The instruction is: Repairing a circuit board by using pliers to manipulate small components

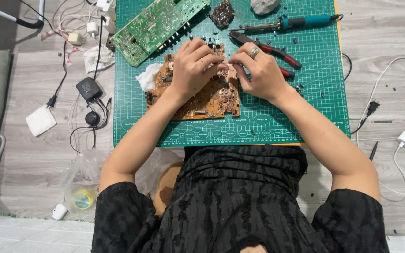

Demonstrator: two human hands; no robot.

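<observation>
Orange-brown circuit board lying flat near the middle of the green cutting mat, its long axis running parallel to the mat's near edge. Left hand rests on the board's far half, fingers curled and pressed together over a small part at the board's far edge. Right hand, ring on one finger, meets it from the right; its fingers pinch a thin light-coloured sliver, too small to identify, lying crosswise between the two hands. Both hands sit equally close to that part. Red-handled pliers lie just beyond the right hand; a teal-handled soldering iron and a green circuit board occupy the mat's far edge
</observation>
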